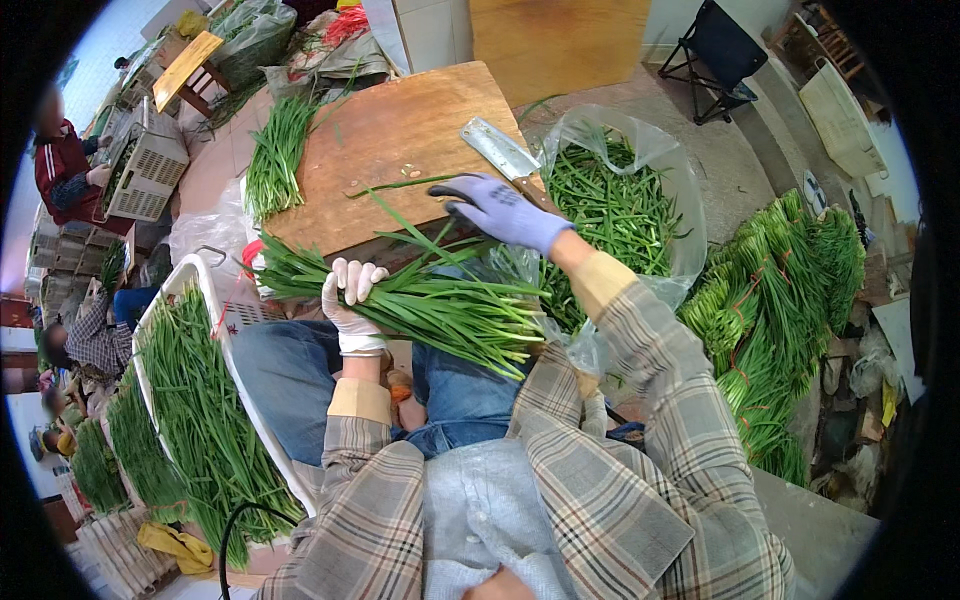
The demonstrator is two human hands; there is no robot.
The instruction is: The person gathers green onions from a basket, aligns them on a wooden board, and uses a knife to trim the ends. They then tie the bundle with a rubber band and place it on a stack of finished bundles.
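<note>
My left hand (352,295), in a white glove, is wrapped round a bunch of green garlic chives (440,305) above my lap. The pale cut ends point right and the leaf tips point left. My right hand (505,212), in a lavender glove with dark fingertips, is over the near right edge of the wooden board (400,140), its fingers stretched out and apart. A loose chive stalk (400,184) on the board reaches its fingertips; whether they touch is unclear. Behind that hand lies a cleaver (500,150) with a wooden handle.
Another chive bunch (278,158) lies at the board's left. A clear plastic bag (690,225) of cut green pieces stands right of the board. Tied bundles (775,300) are piled far right. A white crate (190,275) of chives is at my left. Other people work far left.
</note>
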